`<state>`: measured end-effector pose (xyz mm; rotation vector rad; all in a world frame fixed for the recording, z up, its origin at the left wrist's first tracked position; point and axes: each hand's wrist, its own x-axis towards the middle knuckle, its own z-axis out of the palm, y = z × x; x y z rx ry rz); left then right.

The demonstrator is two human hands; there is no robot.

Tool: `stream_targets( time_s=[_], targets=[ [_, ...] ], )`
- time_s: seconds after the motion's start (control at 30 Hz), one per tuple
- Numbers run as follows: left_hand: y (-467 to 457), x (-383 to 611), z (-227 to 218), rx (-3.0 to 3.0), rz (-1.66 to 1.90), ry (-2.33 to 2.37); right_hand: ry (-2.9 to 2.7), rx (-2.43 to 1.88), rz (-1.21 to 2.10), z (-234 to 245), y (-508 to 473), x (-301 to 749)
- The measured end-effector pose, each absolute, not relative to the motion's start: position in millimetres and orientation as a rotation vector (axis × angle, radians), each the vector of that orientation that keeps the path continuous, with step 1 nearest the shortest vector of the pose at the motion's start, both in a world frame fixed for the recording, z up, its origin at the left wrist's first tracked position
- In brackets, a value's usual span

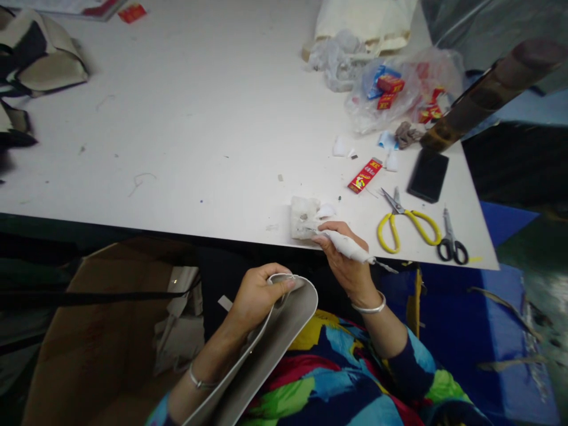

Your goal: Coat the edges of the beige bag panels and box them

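Observation:
My left hand (260, 296) is closed on the edge of a pale grey, leather-like bag piece (284, 331), thumb on top. The piece is curved open and hangs down over my lap and forearm. At the table's front edge my right hand (348, 260) grips a white wrapped tube (346, 245), its narrow tip pointing left. That tip is at a whitish, smudged block (304, 216); whether they touch I cannot tell. Right of my hand lie yellow-handled scissors (406, 222) and small black-handled scissors (451, 239).
Beyond the scissors are a black phone (428, 174), a red small box (365, 176) and an upright brown cylinder (488, 94). Plastic bags (399, 89) with red packets sit farther back. Beige-and-black bags (48, 59) stand at far left. A cardboard box (102, 343) with scraps is below.

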<state>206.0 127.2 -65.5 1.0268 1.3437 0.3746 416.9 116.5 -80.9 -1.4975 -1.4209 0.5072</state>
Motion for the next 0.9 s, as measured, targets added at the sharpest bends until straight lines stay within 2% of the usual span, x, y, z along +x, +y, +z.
stream_targets(
  time_s=[0.1,0.3,0.9],
  targets=[
    [125.7,207.4,-66.0,1.026,0.368,1.364,-1.237,-1.466,0.624,-79.8,108.8,418.1],
    [123.4,208.8,-68.2,1.076,0.346,1.345,-1.063,-1.272,1.181,-84.1,89.6,409.2],
    [118.2,215.6,-66.1,1.130,0.346,1.241,-1.340,-1.338,1.220,-78.7,93.5,413.8]
  ],
)
